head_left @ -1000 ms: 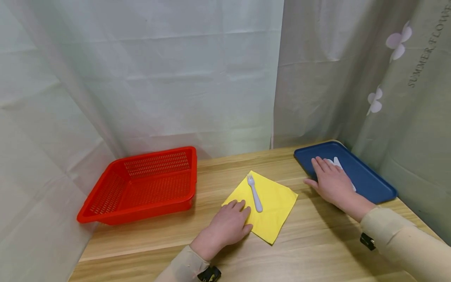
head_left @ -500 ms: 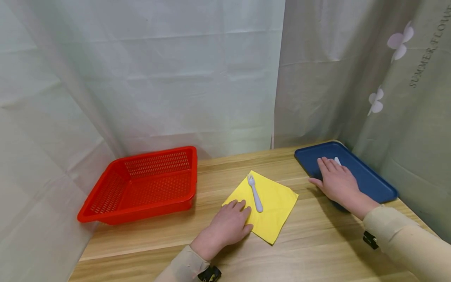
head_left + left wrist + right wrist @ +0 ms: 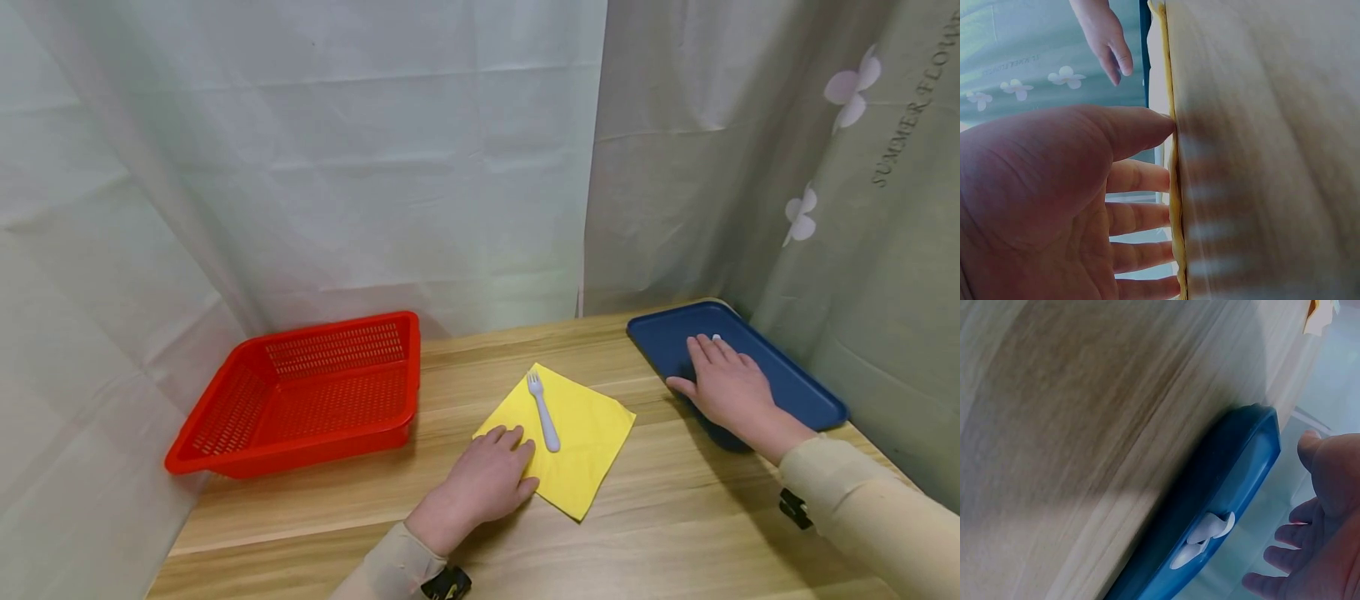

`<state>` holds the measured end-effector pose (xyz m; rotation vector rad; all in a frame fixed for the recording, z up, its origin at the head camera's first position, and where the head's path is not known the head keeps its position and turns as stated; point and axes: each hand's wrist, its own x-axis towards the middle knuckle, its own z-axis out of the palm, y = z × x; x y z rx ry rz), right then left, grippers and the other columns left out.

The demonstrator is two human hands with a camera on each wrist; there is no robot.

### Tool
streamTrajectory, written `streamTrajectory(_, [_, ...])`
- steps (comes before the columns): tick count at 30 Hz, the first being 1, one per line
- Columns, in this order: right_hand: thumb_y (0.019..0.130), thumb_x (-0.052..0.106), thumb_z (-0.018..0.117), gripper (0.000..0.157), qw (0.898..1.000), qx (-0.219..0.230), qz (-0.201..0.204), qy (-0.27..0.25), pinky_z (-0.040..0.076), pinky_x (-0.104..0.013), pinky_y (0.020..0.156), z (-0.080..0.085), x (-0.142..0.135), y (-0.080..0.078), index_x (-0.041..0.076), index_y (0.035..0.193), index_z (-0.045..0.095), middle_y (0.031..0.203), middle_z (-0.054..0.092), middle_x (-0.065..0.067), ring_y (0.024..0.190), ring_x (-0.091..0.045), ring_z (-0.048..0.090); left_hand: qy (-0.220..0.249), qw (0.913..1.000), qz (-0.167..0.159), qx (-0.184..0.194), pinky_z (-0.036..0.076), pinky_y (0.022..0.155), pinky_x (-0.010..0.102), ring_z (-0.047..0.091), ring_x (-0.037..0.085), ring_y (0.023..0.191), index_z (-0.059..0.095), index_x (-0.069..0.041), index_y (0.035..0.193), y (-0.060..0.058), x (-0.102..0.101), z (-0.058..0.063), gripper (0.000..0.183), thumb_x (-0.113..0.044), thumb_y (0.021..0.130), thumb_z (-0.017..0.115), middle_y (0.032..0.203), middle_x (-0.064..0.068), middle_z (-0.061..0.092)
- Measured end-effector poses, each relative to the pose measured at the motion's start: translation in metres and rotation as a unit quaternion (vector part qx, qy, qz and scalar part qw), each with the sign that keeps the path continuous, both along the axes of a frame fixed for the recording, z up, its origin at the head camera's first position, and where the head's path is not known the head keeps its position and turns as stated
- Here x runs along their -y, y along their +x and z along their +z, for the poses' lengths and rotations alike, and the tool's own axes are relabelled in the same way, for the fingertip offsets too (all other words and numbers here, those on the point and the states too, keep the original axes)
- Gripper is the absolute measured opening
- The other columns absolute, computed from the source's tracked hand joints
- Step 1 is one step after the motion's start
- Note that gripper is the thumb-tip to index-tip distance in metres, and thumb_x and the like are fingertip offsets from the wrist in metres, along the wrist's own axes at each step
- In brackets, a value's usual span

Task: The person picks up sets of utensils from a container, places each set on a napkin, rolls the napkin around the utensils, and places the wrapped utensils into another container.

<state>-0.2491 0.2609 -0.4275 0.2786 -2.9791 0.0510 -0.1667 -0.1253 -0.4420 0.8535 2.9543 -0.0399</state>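
My left hand (image 3: 480, 479) rests with its fingertips and thumb on the near left edge of a yellow napkin (image 3: 588, 433), which lies flat on the wooden table. On that napkin is a pale lilac fork (image 3: 547, 421), its tines pointing away from me, just beyond my left fingers. My right hand (image 3: 727, 387), fingers extended, is held over a blue tray (image 3: 787, 387) on the right. The right wrist view has a gap between this hand and the tray. Pale plastic utensils (image 3: 1207, 529) lie in the tray, mostly hidden beneath the hand in the head view.
A red perforated basket (image 3: 292, 458) stands at the left of the wooden table (image 3: 465, 354). Pale curtains (image 3: 375, 208) hang close behind the table and on both sides.
The right hand has shifted slightly right and toward me over the tray, covering more of the pale utensils. The left hand, napkin and fork stay in place.
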Motion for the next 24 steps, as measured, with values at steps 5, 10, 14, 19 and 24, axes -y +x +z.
streamTrajectory(5, [0.111,0.05,0.063,0.087,1.0,-0.001,-0.004,0.004,0.033,-0.074,0.121,0.0005,-0.0023,-0.0004,-0.015,0.163,0.036,0.167,0.034,-0.04,0.156,-0.058,0.031,0.001,1.0,0.001,0.004,0.047,0.12,0.052,0.054,0.036,0.147,0.067,-0.012,0.152,-0.0003,-0.0004,0.0002,0.055,-0.045,0.107,0.07,0.16,0.013,0.058])
streamTrajectory(10, [0.111,0.049,0.064,0.086,1.0,-0.005,-0.004,0.01,0.035,-0.074,0.12,0.0006,-0.0035,-0.0012,-0.015,0.162,0.038,0.166,0.036,-0.04,0.155,-0.058,0.034,0.003,1.0,0.001,0.003,0.048,0.12,0.053,0.055,0.036,0.147,0.067,-0.012,0.152,0.0002,-0.0005,0.0005,0.055,-0.045,0.107,0.07,0.16,0.013,0.058])
streamTrajectory(14, [0.111,0.049,0.064,0.086,1.0,-0.008,-0.005,0.013,0.036,-0.074,0.119,0.0003,-0.0041,-0.0017,-0.016,0.161,0.04,0.164,0.038,-0.041,0.153,-0.058,0.037,0.003,1.0,0.0,0.001,0.048,0.119,0.053,0.055,0.037,0.146,0.067,-0.012,0.151,0.0008,-0.0006,0.0016,0.055,-0.044,0.107,0.07,0.16,0.014,0.059])
streamTrajectory(19, [0.11,0.048,0.066,0.084,1.0,-0.01,-0.008,0.013,0.037,-0.074,0.118,0.0004,-0.0061,-0.0021,-0.016,0.159,0.042,0.163,0.04,-0.041,0.151,-0.059,0.039,0.0,1.0,-0.002,-0.003,0.049,0.119,0.053,0.056,0.037,0.145,0.068,-0.011,0.151,-0.0001,-0.0008,0.0024,0.055,-0.044,0.107,0.071,0.159,0.014,0.059])
streamTrajectory(24, [0.109,0.047,0.068,0.083,1.0,-0.013,-0.012,0.011,0.039,-0.074,0.116,0.0002,-0.0083,-0.0024,-0.015,0.158,0.045,0.162,0.042,-0.04,0.148,-0.059,0.041,-0.002,1.0,0.0,0.001,0.048,0.119,0.052,0.055,0.037,0.146,0.067,-0.012,0.152,0.0002,-0.0004,0.001,0.056,-0.045,0.108,0.07,0.16,0.013,0.059])
